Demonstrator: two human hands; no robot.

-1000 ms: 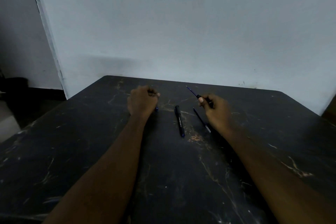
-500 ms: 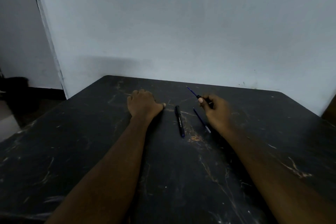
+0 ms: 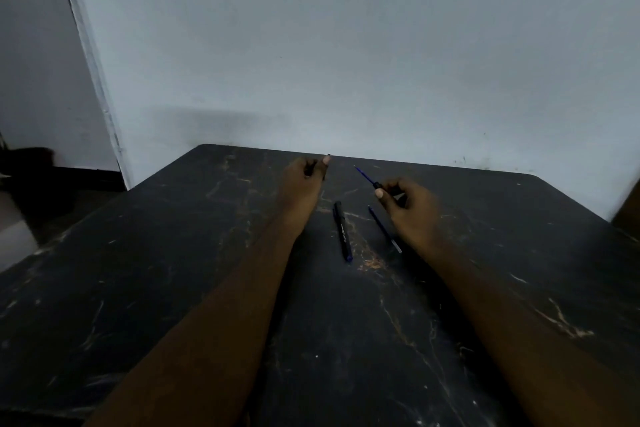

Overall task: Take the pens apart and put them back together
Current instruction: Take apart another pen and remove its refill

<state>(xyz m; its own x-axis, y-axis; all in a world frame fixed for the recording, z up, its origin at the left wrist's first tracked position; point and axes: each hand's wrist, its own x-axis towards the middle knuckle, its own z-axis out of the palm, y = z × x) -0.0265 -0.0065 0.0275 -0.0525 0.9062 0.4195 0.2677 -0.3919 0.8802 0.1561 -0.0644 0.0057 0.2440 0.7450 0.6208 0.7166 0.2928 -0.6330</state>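
A: While handling the refill (image 3: pixel 365 176), pinched in the right hand (image 3: pixel 412 210) at the dark collar: treat as light, thin, bendable. Grip near collar, not tip.

B: Left hand (image 3: pixel 304 177)?

A: Closed to a fist beyond the black pen (image 3: pixel 343 231); contents not discernible.

B: Appearance, position?

A: Blue, slender, tip raised beyond-right of black pen. Second blue refill (image 3: pixel 384 229) lying just right of black pen on table (image 3: pixel 173 253).

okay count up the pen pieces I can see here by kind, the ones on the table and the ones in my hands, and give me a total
Black pen barrel lying on the table: 1
Thin blue refills: 2, one on the table, one pinched in the right hand at
Left hand: curled shut, contents hidden, 0 counted
Total: 3
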